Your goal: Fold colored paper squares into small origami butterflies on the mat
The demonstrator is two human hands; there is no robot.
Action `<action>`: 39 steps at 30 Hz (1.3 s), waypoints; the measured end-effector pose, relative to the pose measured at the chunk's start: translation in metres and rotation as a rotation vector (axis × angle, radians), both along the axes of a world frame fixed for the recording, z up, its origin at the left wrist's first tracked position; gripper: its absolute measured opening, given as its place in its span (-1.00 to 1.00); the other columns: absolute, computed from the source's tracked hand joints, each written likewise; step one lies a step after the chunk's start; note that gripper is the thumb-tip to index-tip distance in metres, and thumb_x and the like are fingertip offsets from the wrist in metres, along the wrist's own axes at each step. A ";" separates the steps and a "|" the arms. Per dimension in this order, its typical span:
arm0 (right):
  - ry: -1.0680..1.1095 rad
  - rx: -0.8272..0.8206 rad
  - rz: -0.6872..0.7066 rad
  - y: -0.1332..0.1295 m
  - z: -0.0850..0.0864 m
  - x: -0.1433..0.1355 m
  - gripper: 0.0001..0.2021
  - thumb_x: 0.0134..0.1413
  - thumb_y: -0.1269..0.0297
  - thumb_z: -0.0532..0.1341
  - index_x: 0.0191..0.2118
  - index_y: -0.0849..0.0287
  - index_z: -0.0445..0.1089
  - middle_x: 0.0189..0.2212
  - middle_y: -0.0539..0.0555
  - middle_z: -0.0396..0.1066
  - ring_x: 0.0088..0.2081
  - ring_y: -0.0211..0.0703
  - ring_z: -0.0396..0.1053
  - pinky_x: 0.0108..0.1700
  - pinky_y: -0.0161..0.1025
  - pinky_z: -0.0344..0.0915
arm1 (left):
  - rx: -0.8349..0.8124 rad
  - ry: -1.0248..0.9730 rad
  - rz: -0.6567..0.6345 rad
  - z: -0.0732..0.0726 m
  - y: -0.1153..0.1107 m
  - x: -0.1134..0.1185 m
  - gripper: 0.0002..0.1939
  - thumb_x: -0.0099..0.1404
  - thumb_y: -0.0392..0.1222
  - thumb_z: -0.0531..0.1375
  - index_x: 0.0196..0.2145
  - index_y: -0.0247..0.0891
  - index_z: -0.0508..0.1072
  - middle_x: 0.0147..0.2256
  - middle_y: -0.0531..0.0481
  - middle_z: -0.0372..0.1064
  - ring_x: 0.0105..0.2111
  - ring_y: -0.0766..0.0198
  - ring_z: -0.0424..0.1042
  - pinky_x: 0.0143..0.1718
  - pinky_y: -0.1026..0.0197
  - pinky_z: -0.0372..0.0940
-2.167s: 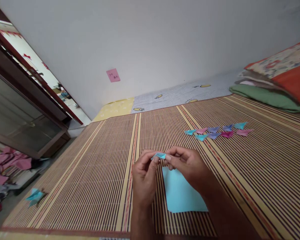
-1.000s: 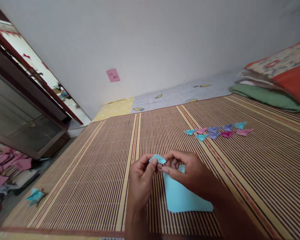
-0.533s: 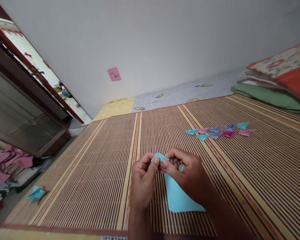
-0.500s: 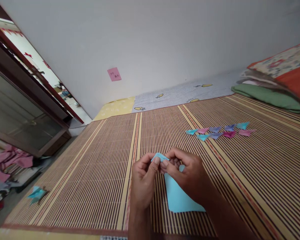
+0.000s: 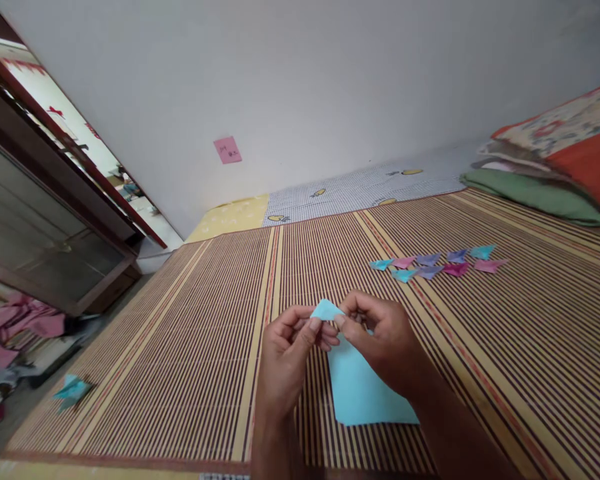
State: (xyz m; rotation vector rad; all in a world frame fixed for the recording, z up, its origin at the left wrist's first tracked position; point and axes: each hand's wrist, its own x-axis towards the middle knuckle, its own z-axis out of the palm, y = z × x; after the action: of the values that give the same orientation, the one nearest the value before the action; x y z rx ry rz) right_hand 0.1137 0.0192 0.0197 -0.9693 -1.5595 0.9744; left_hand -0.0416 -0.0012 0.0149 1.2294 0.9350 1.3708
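Note:
A small folded piece of light blue paper [image 5: 327,309] is held up between both hands, its pointed corner upward. My left hand [image 5: 291,347] pinches its left side between thumb and fingers. On its right edge, my right hand [image 5: 377,333] grips it the same way. Beneath my right hand and wrist lies light blue square paper [image 5: 363,390], partly covered by them. Several small folded paper shapes [image 5: 429,272] in blue, pink and purple form two rows beyond my right hand.
A striped bamboo mat [image 5: 190,347] spreads under everything. One teal folded paper piece [image 5: 71,390] lies near its left edge. Folded bedding [image 5: 545,193] is piled at the back right. A pink note [image 5: 227,150] hangs on the wall. Pink cloth [image 5: 25,323] sits beyond the left edge.
The folded paper has tilted up between my fingers and shows more of its flat face. My right thumb has shifted slightly right, and more of the square paper is visible.

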 end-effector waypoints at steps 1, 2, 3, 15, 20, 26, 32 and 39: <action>0.005 -0.009 0.009 0.001 -0.001 0.001 -0.82 0.10 0.31 0.19 -0.51 0.13 0.29 -0.60 -0.09 0.21 -0.53 -0.27 0.16 -0.48 -0.29 0.13 | -0.002 0.004 0.005 0.000 0.000 -0.001 -0.87 0.39 -0.19 0.26 -0.24 -0.31 0.55 -0.40 -0.04 0.57 -0.42 0.29 0.50 -0.32 0.24 0.40; 0.004 -0.016 0.023 0.001 -0.001 0.001 -0.82 0.11 0.31 0.19 -0.51 0.13 0.29 -0.60 -0.09 0.21 -0.53 -0.27 0.16 -0.47 -0.29 0.13 | -0.002 0.011 0.009 0.000 0.000 -0.001 -0.86 0.39 -0.19 0.25 -0.26 -0.32 0.55 -0.40 -0.04 0.57 -0.42 0.29 0.50 -0.32 0.25 0.40; -0.004 -0.020 0.034 0.002 -0.001 0.002 -0.82 0.11 0.31 0.19 -0.50 0.13 0.29 -0.60 -0.09 0.22 -0.52 -0.27 0.16 -0.47 -0.29 0.12 | -0.004 0.017 0.011 0.000 0.000 -0.001 -0.85 0.40 -0.18 0.25 -0.28 -0.32 0.54 -0.40 -0.05 0.58 -0.42 0.28 0.51 -0.34 0.25 0.39; -0.104 0.045 0.160 0.004 0.002 0.013 -0.78 0.24 0.24 0.22 -0.44 0.14 0.38 -0.54 -0.05 0.38 -0.48 -0.25 0.30 -0.43 -0.30 0.20 | -0.023 0.024 -0.037 0.002 -0.001 0.001 -0.76 0.43 -0.12 0.19 -0.32 -0.32 0.53 -0.42 -0.10 0.58 -0.47 0.24 0.53 -0.45 0.26 0.28; -0.067 0.062 0.127 0.001 0.001 0.008 -0.75 0.24 0.27 0.21 -0.49 0.13 0.35 -0.58 -0.06 0.35 -0.52 -0.27 0.27 -0.47 -0.30 0.16 | 0.014 0.072 -0.063 0.005 -0.004 0.000 -0.75 0.45 -0.13 0.17 -0.32 -0.31 0.55 -0.41 -0.10 0.58 -0.42 0.22 0.54 -0.38 0.23 0.33; 0.024 -0.026 0.169 0.003 -0.001 0.007 -0.75 0.23 0.26 0.22 -0.49 0.14 0.32 -0.58 -0.06 0.37 -0.52 -0.28 0.29 -0.46 -0.31 0.19 | -0.006 0.049 -0.039 0.004 -0.003 0.002 -0.81 0.40 -0.17 0.23 -0.34 -0.31 0.53 -0.43 -0.07 0.58 -0.44 0.25 0.53 -0.37 0.24 0.34; -0.012 -0.039 0.194 0.009 -0.005 0.014 -0.80 0.24 0.17 0.23 -0.36 0.16 0.41 -0.51 -0.05 0.34 -0.45 -0.25 0.27 -0.42 -0.30 0.19 | -0.050 0.007 0.027 -0.001 0.001 0.002 -0.79 0.38 -0.14 0.24 -0.37 -0.31 0.49 -0.45 -0.07 0.57 -0.50 0.29 0.50 -0.45 0.29 0.25; -0.064 0.029 0.112 0.004 -0.002 0.007 -0.76 0.24 0.23 0.21 -0.46 0.15 0.36 -0.58 -0.08 0.29 -0.51 -0.26 0.22 -0.45 -0.29 0.14 | -0.040 -0.044 0.010 -0.004 0.001 0.003 -0.80 0.40 -0.16 0.22 -0.37 -0.30 0.49 -0.49 -0.01 0.52 -0.51 0.31 0.47 -0.41 0.27 0.24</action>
State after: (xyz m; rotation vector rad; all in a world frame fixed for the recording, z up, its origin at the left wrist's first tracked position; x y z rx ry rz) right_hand 0.1209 0.0233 0.0180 -0.9086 -1.6918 1.0044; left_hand -0.0388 -0.0005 0.0113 1.1613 0.9345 1.3759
